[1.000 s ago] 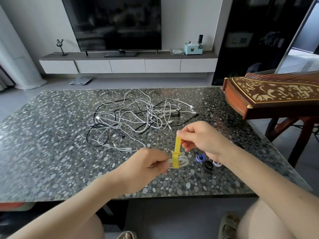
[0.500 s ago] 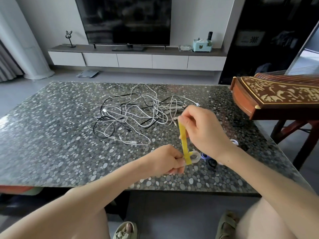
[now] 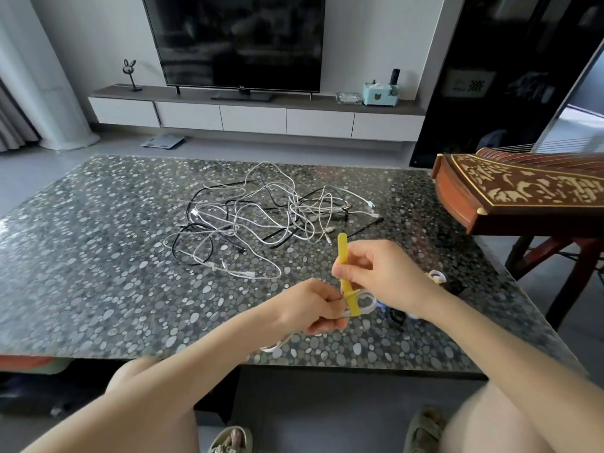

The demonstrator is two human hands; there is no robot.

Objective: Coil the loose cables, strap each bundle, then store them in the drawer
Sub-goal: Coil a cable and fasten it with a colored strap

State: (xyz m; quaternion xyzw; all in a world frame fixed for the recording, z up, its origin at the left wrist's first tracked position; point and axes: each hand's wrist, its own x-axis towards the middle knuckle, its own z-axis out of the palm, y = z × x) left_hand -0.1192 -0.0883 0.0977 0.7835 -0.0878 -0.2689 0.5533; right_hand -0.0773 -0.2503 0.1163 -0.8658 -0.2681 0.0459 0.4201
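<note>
Head view. The left hand [image 3: 313, 305] is held above the near edge of the pebble-patterned table [image 3: 98, 256]. Its fingers are curled tight round a coiled white cable bundle [image 3: 367, 304], which is gripped just left of the strap. One loop of the bundle sticks out to the right of the fingers, and another white loop shows below the wrist.

A yellow strap [image 3: 343, 256] is wrapped round the bundle at its lower end. The rest of the strap stands nearly upright.

The right hand [image 3: 382, 276] is just above and to the right of the bundle. The strap is pinched between thumb and forefinger about halfway up. The other fingers are loosely curled and hold nothing visible. The strap's free tip shows above the forefinger.

Whether the strap is already fastened cannot be told.

A tangle of loose cables [image 3: 261, 217], white and black, lies uncoiled at the middle of the table, well apart from both hands. Small rolled straps [image 3: 436, 276] lie on the table behind the right wrist, partly hidden; white, blue and black ones are made out.

A carved wooden zither [image 3: 523, 191] on a stand is beside the table's right edge. A television [image 3: 235, 40] stands on a low console [image 3: 255, 116] with white drawer fronts, all closed, by the far wall.
</note>
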